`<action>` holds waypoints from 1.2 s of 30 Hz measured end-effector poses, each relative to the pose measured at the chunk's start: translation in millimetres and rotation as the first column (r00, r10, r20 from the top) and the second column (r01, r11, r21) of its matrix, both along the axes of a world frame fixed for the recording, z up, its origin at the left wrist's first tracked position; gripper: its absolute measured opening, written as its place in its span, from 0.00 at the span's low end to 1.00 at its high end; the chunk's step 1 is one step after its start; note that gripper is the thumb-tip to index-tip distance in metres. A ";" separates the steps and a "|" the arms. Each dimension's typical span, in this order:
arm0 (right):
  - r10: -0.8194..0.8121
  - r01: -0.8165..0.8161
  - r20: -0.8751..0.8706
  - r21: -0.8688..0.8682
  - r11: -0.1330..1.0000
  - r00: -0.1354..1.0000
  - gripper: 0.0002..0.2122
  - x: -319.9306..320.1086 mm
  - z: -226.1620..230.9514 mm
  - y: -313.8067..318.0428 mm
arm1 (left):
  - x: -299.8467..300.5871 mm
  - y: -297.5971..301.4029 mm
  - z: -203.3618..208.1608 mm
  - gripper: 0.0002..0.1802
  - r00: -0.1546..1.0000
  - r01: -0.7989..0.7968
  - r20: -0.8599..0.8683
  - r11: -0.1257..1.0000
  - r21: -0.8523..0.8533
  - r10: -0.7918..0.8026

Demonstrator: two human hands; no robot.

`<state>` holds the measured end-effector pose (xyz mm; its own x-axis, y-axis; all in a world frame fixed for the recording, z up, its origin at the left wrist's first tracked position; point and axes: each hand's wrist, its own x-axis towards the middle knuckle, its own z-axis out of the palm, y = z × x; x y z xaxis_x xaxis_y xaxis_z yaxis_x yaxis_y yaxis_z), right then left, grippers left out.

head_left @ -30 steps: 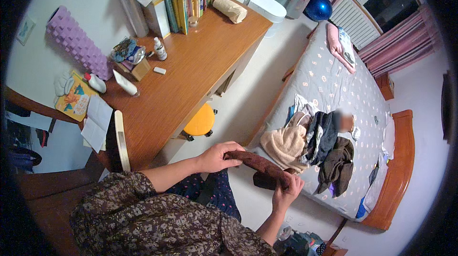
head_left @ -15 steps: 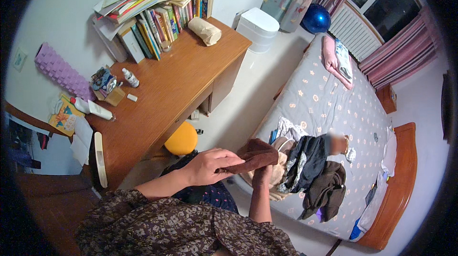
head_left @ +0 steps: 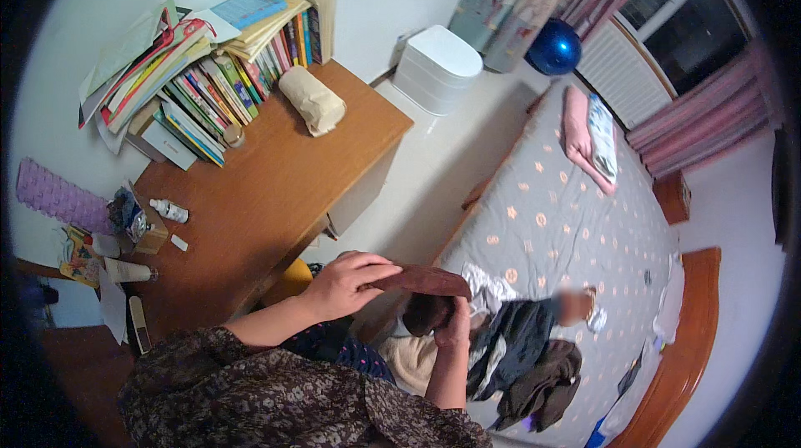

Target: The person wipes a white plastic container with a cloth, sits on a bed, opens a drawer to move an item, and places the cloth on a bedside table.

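My left hand (head_left: 349, 284) pinches one end of a dark brown piece of soft cloth (head_left: 427, 281), with the fingers along its top. At the other end my right hand (head_left: 453, 324) grips the same cloth from below. A flat band runs between the hands, and a darker, rounded part hangs under it. I cannot make out what kind of garment it is. Close beyond my right hand, a heap of clothes lies on the bed: a black garment (head_left: 519, 335), a dark brown garment (head_left: 546, 385), a white patterned cloth (head_left: 488, 283) and a beige fluffy one (head_left: 409, 358).
On my left stands a wooden desk (head_left: 275, 173) with a row of books (head_left: 221, 85), a paper-wrapped bundle (head_left: 312, 100) and a spray bottle (head_left: 169, 211). The bed (head_left: 542, 206) fills the right side. A white bin (head_left: 438, 70) and a blue ball (head_left: 554, 47) stand farther off.
My view has shifted, so the desk sits lower and farther left. The brown cloth now shows as a flat band with a dark part hanging below; both hands still hold it.
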<state>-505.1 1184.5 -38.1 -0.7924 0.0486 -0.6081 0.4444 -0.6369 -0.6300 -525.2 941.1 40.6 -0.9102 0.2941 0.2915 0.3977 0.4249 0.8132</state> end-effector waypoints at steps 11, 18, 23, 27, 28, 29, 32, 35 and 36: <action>0.062 -0.062 -0.016 -0.442 0.895 0.998 0.27 -180.6 63.6 -4.1 | -158.2 24.7 -6.7 0.19 0.999 0.043 -0.003 0.989 0.140 -0.043; 0.198 -0.268 -0.181 -0.650 0.711 0.963 0.28 -284.8 54.8 7.8 | -261.8 75.9 -7.2 0.19 0.980 -0.139 0.173 0.963 0.232 0.100; 0.152 -0.190 -0.115 -0.504 0.843 0.982 0.24 -376.7 49.9 56.0 | -347.8 145.1 -13.7 0.22 0.992 -0.121 -0.049 0.985 -0.125 0.116; 0.152 -0.114 0.059 -0.422 0.899 0.987 0.13 -448.2 59.5 110.8 | -406.5 215.1 -9.6 0.25 0.995 -0.094 -0.053 0.964 -0.249 0.083; 0.181 -0.164 -0.001 -0.426 0.890 0.984 0.13 -468.1 59.1 123.8 | -425.4 226.0 -11.9 0.26 0.998 -0.058 -0.047 0.975 -0.216 0.049; 0.192 -0.172 0.013 -0.382 0.908 0.981 0.13 -486.1 56.8 135.3 | -442.6 234.7 -15.2 0.26 0.999 -0.022 -0.037 0.981 -0.195 0.015; 0.234 -0.188 0.104 -0.332 0.924 0.967 0.12 -535.5 41.2 164.1 | -486.5 253.5 -26.8 0.27 0.993 0.081 0.098 0.986 -0.143 -0.068; 0.198 -0.182 0.052 -0.217 0.959 0.979 0.16 -584.3 20.3 179.9 | -537.9 265.3 -34.9 0.25 0.987 0.009 0.161 0.983 -0.182 0.021; 0.202 -0.181 0.064 -0.248 0.952 0.977 0.18 -602.9 13.5 185.8 | -559.1 266.5 -38.5 0.24 0.986 -0.041 0.154 0.991 -0.130 0.061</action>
